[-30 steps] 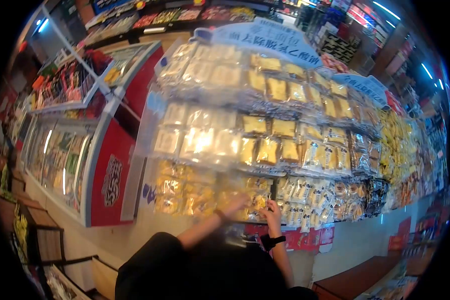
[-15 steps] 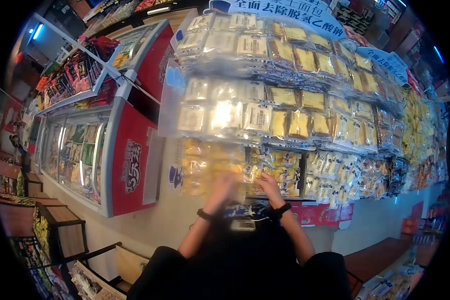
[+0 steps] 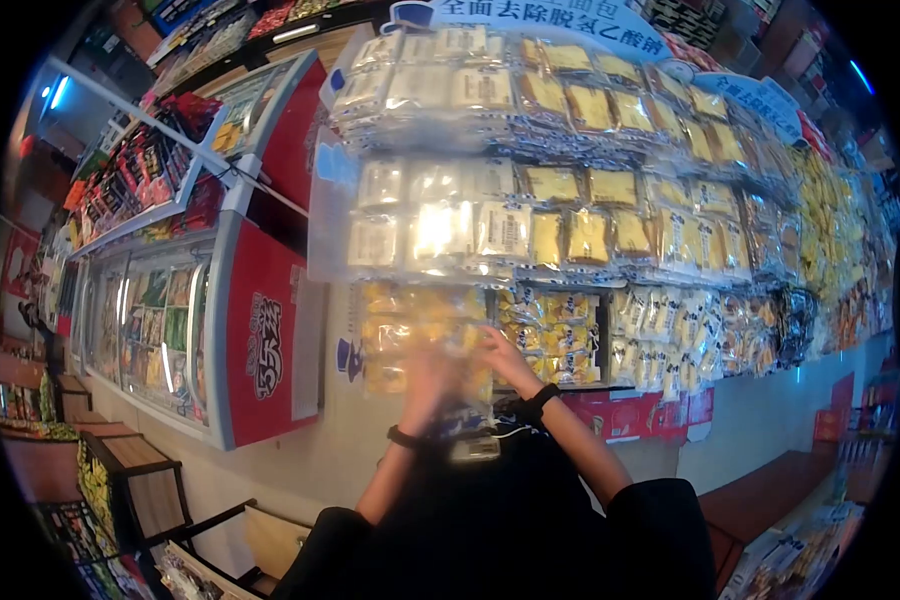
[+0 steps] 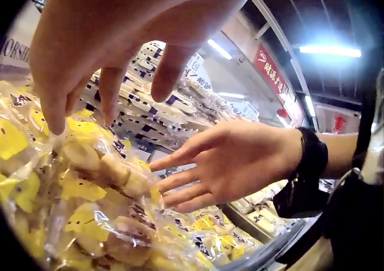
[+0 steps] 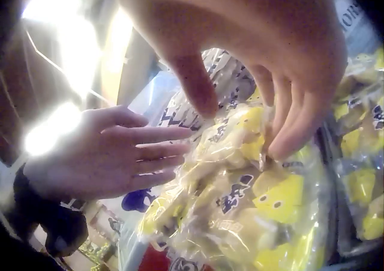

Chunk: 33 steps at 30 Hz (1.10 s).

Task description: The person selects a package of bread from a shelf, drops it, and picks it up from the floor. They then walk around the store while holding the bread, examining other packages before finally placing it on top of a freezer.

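Clear packets of small bread rolls with yellow printing (image 4: 84, 190) fill the bottom left compartment of a shop display. My left hand (image 3: 435, 378) is over the front of this pile, blurred in the head view. Its fingertips (image 4: 55, 122) point down right at the packets in the left wrist view. My right hand (image 3: 510, 362) reaches in from the right, close beside the left. Its fingers look fairly straight in the left wrist view. In the right wrist view its fingertips (image 5: 282, 151) touch the edge of a packet (image 5: 255, 133), the thumb standing apart.
Tiers of bagged sliced bread (image 3: 440, 230) rise behind, under a blue sign (image 3: 560, 25). A dark divider (image 3: 604, 335) separates more yellow packets from white-wrapped ones (image 3: 665, 340). To the left is a red-sided freezer (image 3: 260, 330); a brown bench (image 3: 760, 510) stands lower right.
My left hand has gone from the packets near the divider to the left pile. The right hand has followed leftward, closing the distance between them. The head view has also shifted.
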Each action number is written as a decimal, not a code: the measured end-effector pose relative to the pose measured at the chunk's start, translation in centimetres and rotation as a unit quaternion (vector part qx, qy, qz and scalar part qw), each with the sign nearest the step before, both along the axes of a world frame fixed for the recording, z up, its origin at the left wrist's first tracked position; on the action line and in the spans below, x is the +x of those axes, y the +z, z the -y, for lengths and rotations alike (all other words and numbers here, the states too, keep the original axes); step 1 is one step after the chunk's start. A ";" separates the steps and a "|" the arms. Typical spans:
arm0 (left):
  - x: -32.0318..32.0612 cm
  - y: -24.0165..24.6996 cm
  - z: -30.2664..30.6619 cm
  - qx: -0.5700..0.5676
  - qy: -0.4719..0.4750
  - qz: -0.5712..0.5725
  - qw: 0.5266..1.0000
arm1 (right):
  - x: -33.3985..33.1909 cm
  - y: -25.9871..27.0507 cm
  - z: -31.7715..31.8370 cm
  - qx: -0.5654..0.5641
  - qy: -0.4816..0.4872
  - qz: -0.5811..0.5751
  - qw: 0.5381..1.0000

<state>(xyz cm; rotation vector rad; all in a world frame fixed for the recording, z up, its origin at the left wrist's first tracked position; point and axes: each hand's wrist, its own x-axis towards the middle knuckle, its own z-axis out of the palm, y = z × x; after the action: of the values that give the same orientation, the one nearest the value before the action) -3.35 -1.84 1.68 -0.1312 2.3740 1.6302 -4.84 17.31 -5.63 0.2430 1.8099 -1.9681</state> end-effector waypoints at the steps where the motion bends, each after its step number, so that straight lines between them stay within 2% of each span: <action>1: 0.0 1.4 -0.5 0.016 0.000 0.013 1.000 | 0.0 0.2 -0.4 0.008 -0.005 -0.001 1.000; 3: -0.1 2.4 -1.8 0.049 0.028 0.012 0.998 | 0.1 -0.1 -1.4 0.010 -0.019 -0.012 1.000; 4: -0.2 2.0 -2.0 0.016 0.006 -0.010 1.000 | 0.4 -0.6 -2.0 0.016 -0.032 -0.031 0.999; 5: -0.3 1.0 -2.4 0.069 0.017 0.005 0.997 | 0.5 -1.1 -2.5 0.022 -0.044 -0.050 0.998; 6: -0.5 -0.3 -3.0 0.122 0.028 0.021 0.992 | 0.6 1.5 -3.1 -0.011 -0.075 -0.017 0.997; 7: -0.9 -1.2 -3.6 0.175 0.040 0.037 0.983 | 0.5 1.5 -3.8 -0.009 -0.095 0.003 0.995; 10: -2.8 -3.3 -5.0 0.167 -0.008 0.101 0.981 | 0.6 3.1 -6.2 -0.001 -0.168 0.028 0.985; 11: -3.6 -4.0 -5.8 0.174 -0.026 0.075 0.982 | 0.2 2.7 -6.9 0.029 -0.168 0.032 0.985; 13: -4.9 -5.3 -7.6 0.188 -0.063 0.027 0.980 | -0.5 0.2 -8.5 0.090 -0.170 0.045 0.980; 14: -5.9 -3.6 -8.7 0.200 -0.074 0.071 0.974 | -0.7 -2.0 -9.1 0.111 -0.181 0.025 0.977; 17: -8.9 -7.3 -11.7 0.132 -0.042 0.088 0.986 | -1.3 -6.2 -10.3 0.152 -0.197 -0.010 0.969; 18: -8.5 -4.0 -12.9 0.193 0.002 0.124 0.973 | -1.4 -6.9 -10.4 0.121 -0.197 0.005 0.973; 21: -11.1 -8.4 -13.3 0.178 -0.034 0.203 0.962 | -2.5 -8.4 -10.8 0.031 -0.194 0.043 0.980; 22: -10.4 -7.2 -14.1 0.189 0.016 0.179 0.965 | -2.8 -8.4 -10.9 -0.036 -0.210 0.062 0.975; 23: -10.7 -9.8 -13.7 0.149 -0.066 0.070 0.984 | -3.0 -8.3 -11.0 -0.105 -0.224 0.083 0.966; 24: -11.3 -15.1 -12.5 0.103 -0.148 -0.039 0.983 | -3.0 -8.3 -10.9 -0.174 -0.237 0.105 0.950; 26: -10.7 -10.1 -13.0 0.191 -0.075 0.170 0.964 | -2.7 -5.7 -11.1 -0.163 -0.216 0.111 0.956; 29: -9.2 -7.1 -12.8 0.145 -0.085 0.150 0.974 | -1.4 -5.4 -11.6 -0.152 -0.226 0.109 0.956; 30: -9.1 -8.3 -11.9 0.120 -0.131 0.119 0.977 | -0.8 -5.6 -11.7 -0.151 -0.232 0.107 0.955; 33: -6.9 -8.6 -10.0 0.071 -0.157 0.039 0.984 | 1.5 -1.5 -11.9 -0.159 -0.196 0.100 0.963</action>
<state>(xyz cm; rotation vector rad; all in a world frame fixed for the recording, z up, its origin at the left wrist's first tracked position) -10.23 8.21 -6.90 0.1942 2.0850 1.6013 -3.38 29.22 -7.15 0.7121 1.3706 -2.3665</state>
